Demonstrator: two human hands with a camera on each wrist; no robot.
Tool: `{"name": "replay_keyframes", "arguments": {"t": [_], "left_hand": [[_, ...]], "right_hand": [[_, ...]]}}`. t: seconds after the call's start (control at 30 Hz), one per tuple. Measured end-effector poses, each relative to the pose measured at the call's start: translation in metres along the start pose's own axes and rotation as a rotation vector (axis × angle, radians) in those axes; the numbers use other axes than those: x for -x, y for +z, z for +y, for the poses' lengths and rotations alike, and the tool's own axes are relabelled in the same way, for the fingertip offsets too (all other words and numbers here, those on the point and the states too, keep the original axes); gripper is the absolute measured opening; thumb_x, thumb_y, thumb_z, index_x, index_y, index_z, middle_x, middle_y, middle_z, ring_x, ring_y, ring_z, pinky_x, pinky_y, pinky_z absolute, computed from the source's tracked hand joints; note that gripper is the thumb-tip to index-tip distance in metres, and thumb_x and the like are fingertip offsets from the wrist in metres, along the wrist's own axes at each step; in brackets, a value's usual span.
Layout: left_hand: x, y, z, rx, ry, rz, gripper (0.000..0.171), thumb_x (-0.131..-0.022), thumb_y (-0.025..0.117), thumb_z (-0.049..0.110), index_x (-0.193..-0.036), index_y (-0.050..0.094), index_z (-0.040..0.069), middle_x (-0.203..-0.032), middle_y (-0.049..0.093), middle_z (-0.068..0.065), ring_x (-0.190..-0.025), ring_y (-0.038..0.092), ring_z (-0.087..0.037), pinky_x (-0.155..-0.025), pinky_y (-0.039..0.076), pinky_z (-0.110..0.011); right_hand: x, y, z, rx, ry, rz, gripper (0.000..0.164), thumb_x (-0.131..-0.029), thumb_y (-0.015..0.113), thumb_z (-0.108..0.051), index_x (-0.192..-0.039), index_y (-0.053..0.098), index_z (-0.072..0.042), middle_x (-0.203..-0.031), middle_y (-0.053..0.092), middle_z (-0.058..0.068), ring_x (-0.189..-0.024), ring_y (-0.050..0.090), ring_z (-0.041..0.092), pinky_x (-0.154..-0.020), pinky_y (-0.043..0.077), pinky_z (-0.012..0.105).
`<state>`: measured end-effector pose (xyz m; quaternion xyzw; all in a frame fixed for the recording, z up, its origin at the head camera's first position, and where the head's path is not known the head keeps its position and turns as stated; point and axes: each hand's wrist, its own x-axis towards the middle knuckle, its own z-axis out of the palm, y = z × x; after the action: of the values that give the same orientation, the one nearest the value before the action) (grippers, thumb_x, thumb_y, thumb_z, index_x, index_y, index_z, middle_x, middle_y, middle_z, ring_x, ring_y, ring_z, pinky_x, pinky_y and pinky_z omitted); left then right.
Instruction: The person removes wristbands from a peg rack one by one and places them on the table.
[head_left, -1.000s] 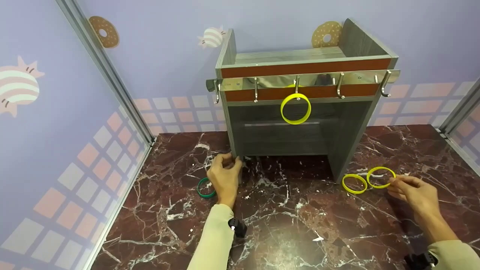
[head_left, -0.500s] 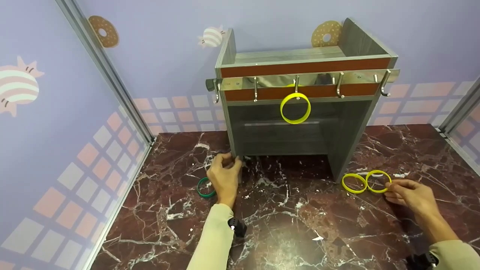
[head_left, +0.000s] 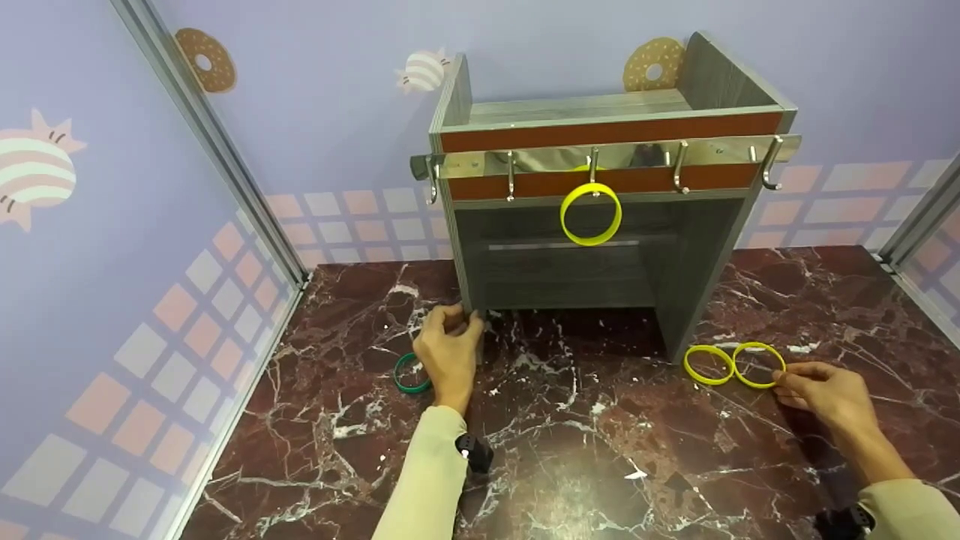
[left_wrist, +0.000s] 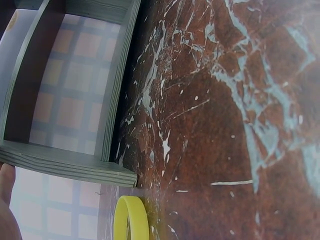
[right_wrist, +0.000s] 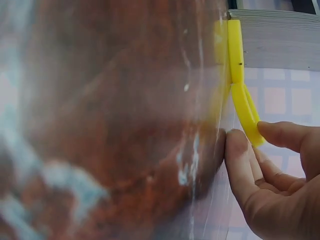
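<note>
A grey wooden shelf stands on the table, with a metal hook rail across its front. One yellow ring hangs from the rail's middle hook. My left hand grips the lower part of the shelf's left side panel. Beside that hand lies a green ring, partly hidden behind it. With thumb and fingers, my right hand pinches the near edge of a yellow ring. This ring is tilted in the right wrist view and touches another yellow ring by the right panel.
The dark red marbled table reaches to a patterned wall behind the shelf. A metal frame post rises at left. In the left wrist view, a yellow ring lies beside the left panel; the head view shows only the green one there.
My right hand has moved slightly left and toward me, bringing its yellow ring lower, against the other one. The left hand stays on the panel.
</note>
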<state>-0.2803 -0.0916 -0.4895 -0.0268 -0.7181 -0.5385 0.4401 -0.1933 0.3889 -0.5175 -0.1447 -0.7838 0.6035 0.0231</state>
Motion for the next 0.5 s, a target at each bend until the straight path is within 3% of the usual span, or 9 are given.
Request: {"name": "replay_keyframes", "arguments": {"t": [0.1,0.23,0.5], "left_hand": [[-0.0002,0.0001,0.0001,0.009,-0.004,0.000,0.017,-0.077,0.085,-0.010,-0.086,0.073,-0.003,-0.086,0.072,-0.015,-0.076,0.076,-0.028,-0.067,0.067,-0.033],[-0.0005,-0.0003,-0.0001,0.014,-0.003,0.002,0.016,-0.077,0.085,-0.010,-0.086,0.074,-0.003,-0.086,0.073,-0.015,-0.076,0.076,-0.029,-0.066,0.067,-0.037],[0.0002,-0.0009,0.0010,0.012,-0.003,-0.002,0.017,-0.076,0.086,-0.010,-0.086,0.074,-0.004,-0.085,0.072,-0.017,-0.076,0.076,-0.031,-0.066,0.067,-0.034]], "right_hand": [[0.0007,-0.0020,-0.0004,0.103,-0.016,0.031,0.045,-0.101,0.070,-0.005,-0.129,0.055,0.026,-0.086,0.076,-0.006,-0.073,0.074,0.006,-0.071,0.065,0.024],[0.0020,-0.0046,-0.0030,0.224,-0.015,0.074,0.049,-0.099,0.074,-0.012,-0.132,0.058,0.020,-0.088,0.075,-0.007,-0.070,0.073,0.006,-0.064,0.063,0.022],[0.0074,-0.0006,-0.0098,0.150,-0.088,0.106,0.040,-0.101,0.073,-0.012,-0.127,0.063,0.017,-0.084,0.071,-0.020,-0.075,0.073,0.003,-0.071,0.063,0.020]]}}
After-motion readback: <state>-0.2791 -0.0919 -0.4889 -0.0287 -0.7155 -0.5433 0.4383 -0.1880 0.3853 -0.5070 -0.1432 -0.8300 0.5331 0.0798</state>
